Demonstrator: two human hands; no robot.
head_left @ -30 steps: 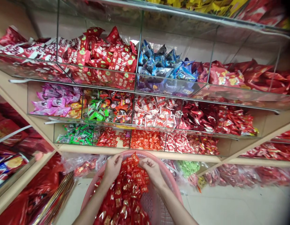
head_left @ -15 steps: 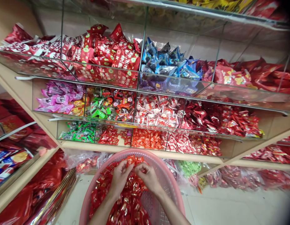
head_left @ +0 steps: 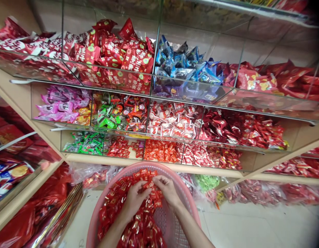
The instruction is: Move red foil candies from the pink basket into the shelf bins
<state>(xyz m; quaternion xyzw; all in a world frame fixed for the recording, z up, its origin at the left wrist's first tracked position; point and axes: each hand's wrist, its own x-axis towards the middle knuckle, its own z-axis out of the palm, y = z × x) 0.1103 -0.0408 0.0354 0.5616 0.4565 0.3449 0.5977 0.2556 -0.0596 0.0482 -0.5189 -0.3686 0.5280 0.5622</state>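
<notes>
A pink plastic basket (head_left: 185, 196) sits low in front of me, holding a heap of small red-wrapped candies (head_left: 138, 227). Both my hands are in the heap near the basket's far rim. My left hand (head_left: 135, 200) has its fingers curled around a few red candies. My right hand (head_left: 167, 190) pinches red candies at the fingertips, close beside the left one. Just beyond the basket, clear-fronted shelf bins hold more red candies (head_left: 161, 151).
Glass-divided shelves rise ahead with green candies (head_left: 84, 144), purple ones (head_left: 63, 105), blue packets (head_left: 185, 65) and large red packs (head_left: 118, 58). Bags of sweets (head_left: 208, 182) lie under the lowest shelf. A side shelf with red boxes (head_left: 9, 172) stands left. Pale floor tiles (head_left: 252, 227) lie right.
My hands came together and sank from the raised pile into the candies in the basket. The basket shows more of its rim now.
</notes>
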